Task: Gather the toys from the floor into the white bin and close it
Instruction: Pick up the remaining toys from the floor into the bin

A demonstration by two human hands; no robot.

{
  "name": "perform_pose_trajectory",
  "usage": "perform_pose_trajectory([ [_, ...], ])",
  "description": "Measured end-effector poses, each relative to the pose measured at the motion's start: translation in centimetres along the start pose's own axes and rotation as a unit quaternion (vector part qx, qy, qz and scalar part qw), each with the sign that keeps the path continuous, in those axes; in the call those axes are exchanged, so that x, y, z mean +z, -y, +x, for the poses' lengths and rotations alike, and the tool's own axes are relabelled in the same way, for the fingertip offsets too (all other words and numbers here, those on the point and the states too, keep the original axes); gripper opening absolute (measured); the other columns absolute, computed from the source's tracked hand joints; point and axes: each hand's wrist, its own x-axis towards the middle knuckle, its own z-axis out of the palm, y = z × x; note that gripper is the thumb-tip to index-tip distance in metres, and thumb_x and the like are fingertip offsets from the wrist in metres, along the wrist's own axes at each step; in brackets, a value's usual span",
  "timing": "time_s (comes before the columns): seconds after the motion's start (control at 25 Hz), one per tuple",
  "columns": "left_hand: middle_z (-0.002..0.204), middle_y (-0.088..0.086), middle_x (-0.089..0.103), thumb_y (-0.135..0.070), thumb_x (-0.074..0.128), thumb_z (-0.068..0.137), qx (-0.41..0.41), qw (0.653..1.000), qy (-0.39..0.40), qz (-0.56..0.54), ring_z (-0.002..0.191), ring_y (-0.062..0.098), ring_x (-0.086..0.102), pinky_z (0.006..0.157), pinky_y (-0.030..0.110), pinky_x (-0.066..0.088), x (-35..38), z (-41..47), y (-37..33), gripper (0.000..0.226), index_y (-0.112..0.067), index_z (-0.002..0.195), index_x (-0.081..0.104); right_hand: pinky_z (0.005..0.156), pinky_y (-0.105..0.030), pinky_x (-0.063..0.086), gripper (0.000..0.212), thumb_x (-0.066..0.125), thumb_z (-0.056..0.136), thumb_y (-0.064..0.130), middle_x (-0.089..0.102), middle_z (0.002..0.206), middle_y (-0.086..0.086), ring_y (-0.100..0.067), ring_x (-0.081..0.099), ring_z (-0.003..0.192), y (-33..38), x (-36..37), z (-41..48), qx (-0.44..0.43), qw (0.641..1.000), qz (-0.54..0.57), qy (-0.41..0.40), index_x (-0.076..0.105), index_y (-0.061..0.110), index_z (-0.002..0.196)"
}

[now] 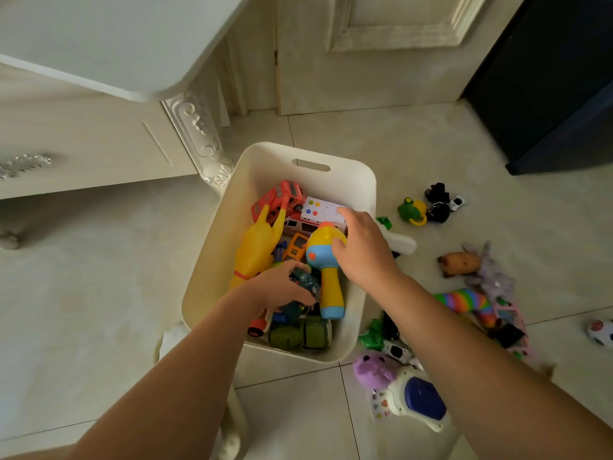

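The white bin (351,180) stands open on the tiled floor, holding a red toy bus (282,197), a yellow rubber chicken (253,247), a white button box (320,209) and green trucks (300,336). My left hand (282,287) is inside the bin, shut on a dark green toy car (305,282). My right hand (360,247) hovers over the bin's right side with fingers spread, its thumb against the head of a yellow and blue toy microphone (326,260) that lies in the bin. No lid is in view.
Toys lie on the floor right of the bin: a green and yellow toy (411,210), black toys (438,202), a brown plush (459,263), a rainbow toy (464,302), a purple plush (373,368), a white and blue toy (419,400). A white cabinet (83,144) stands left.
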Motion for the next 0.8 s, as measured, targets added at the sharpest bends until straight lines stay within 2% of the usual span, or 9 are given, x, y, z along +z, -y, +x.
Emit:
perform_pose_trajectory([
  [0.16, 0.123, -0.004, 0.044, -0.002, 0.071, 0.079, 0.051, 0.989, 0.029, 0.137, 0.105, 0.018, 0.051, 0.082, 0.024, 0.051, 1.5, 0.1, -0.3, 0.07, -0.03, 0.138, 0.045, 0.099, -0.028, 0.036, 0.046, 0.049, 0.094, 0.011, 0.048, 0.137, -0.007, -0.022, 0.045, 0.126, -1.0, -0.7, -1.3, -0.011, 0.997, 0.067, -0.042, 0.044, 0.016, 0.14],
  [0.24, 0.127, -0.001, 0.048, -0.004, 0.072, 0.079, 0.051, 0.98, 0.004, 0.195, 0.106, 0.018, 0.05, 0.085, 0.027, 0.051, 1.6, 0.6, -0.2, 0.066, -0.03, 0.135, 0.048, 0.093, -0.021, 0.035, 0.042, 0.049, 0.094, 0.009, 0.052, 0.132, -0.005, -0.018, 0.048, 0.122, -1.7, -1.1, -1.8, 0.004, 0.991, 0.106, -0.086, 0.049, 0.016, 0.135],
  [0.36, 0.135, -0.001, 0.049, -0.022, 0.078, 0.075, 0.078, 0.929, -0.08, 0.354, 0.118, 0.02, 0.048, 0.102, 0.036, 0.043, 2.6, 1.5, 0.5, 0.065, -0.029, 0.133, 0.049, 0.091, -0.021, 0.036, 0.039, 0.05, 0.093, 0.008, 0.055, 0.128, -0.002, -0.017, 0.049, 0.121, -4.2, -1.7, -2.7, 0.048, 0.984, 0.125, -0.119, 0.055, 0.017, 0.13],
  [0.44, 0.14, -0.001, 0.042, -0.032, 0.079, 0.072, 0.086, 0.89, -0.129, 0.429, 0.126, 0.025, 0.039, 0.108, 0.041, 0.037, 3.5, 2.1, 1.3, 0.072, -0.032, 0.135, 0.043, 0.088, -0.023, 0.039, 0.037, 0.049, 0.093, 0.01, 0.057, 0.126, -0.001, -0.017, 0.053, 0.116, -7.0, -2.1, -3.3, 0.132, 0.97, 0.171, -0.115, 0.056, 0.019, 0.129],
  [0.52, 0.143, 0.0, 0.035, -0.037, 0.078, 0.072, 0.051, 0.89, -0.135, 0.432, 0.13, 0.03, 0.034, 0.11, 0.044, 0.033, 3.4, 2.5, 0.9, 0.077, -0.034, 0.138, 0.039, 0.082, -0.027, 0.044, 0.034, 0.048, 0.093, 0.012, 0.061, 0.117, -0.002, -0.018, 0.058, 0.102, -11.2, -3.0, -3.7, 0.236, 0.934, 0.241, -0.114, 0.057, 0.019, 0.126],
  [0.6, 0.137, 0.004, 0.045, -0.032, 0.074, 0.074, 0.057, 0.899, -0.185, 0.392, 0.125, 0.031, 0.042, 0.107, 0.042, 0.036, 2.7, 2.4, -1.2, 0.067, -0.03, 0.136, 0.047, 0.083, -0.033, 0.049, 0.029, 0.05, 0.092, 0.013, 0.063, 0.114, -0.005, -0.021, 0.06, 0.096, -15.4, -4.1, -4.5, 0.311, 0.902, 0.279, -0.109, 0.062, 0.018, 0.117],
  [0.68, 0.12, 0.007, 0.06, -0.017, 0.066, 0.078, 0.139, 0.895, -0.326, 0.27, 0.112, 0.03, 0.052, 0.098, 0.04, 0.044, 2.4, 1.6, -5.0, 0.047, -0.018, 0.124, 0.06, 0.091, -0.037, 0.05, 0.023, 0.053, 0.089, 0.01, 0.063, 0.116, -0.009, -0.026, 0.06, 0.102, -19.7, -4.5, -5.8, 0.347, 0.892, 0.274, -0.089, 0.066, 0.015, 0.107],
  [0.72, 0.112, 0.006, 0.062, -0.012, 0.062, 0.079, 0.196, 0.875, -0.386, 0.219, 0.107, 0.029, 0.055, 0.093, 0.037, 0.045, 2.9, 0.8, -7.2, 0.037, -0.014, 0.117, 0.064, 0.093, -0.039, 0.051, 0.022, 0.054, 0.087, 0.009, 0.063, 0.116, -0.01, -0.027, 0.061, 0.103, -21.4, -4.5, -6.7, 0.362, 0.886, 0.279, -0.076, 0.066, 0.018, 0.102],
  [0.8, 0.103, 0.002, 0.062, -0.01, 0.057, 0.083, 0.294, 0.844, -0.413, 0.178, 0.095, 0.022, 0.056, 0.082, 0.029, 0.042, 5.4, -0.7, -11.0, 0.027, -0.015, 0.108, 0.065, 0.089, -0.037, 0.053, 0.025, 0.053, 0.083, 0.008, 0.065, 0.114, -0.011, -0.027, 0.063, 0.098, -24.4, -3.4, -8.0, 0.385, 0.88, 0.273, -0.06, 0.067, 0.026, 0.093],
])
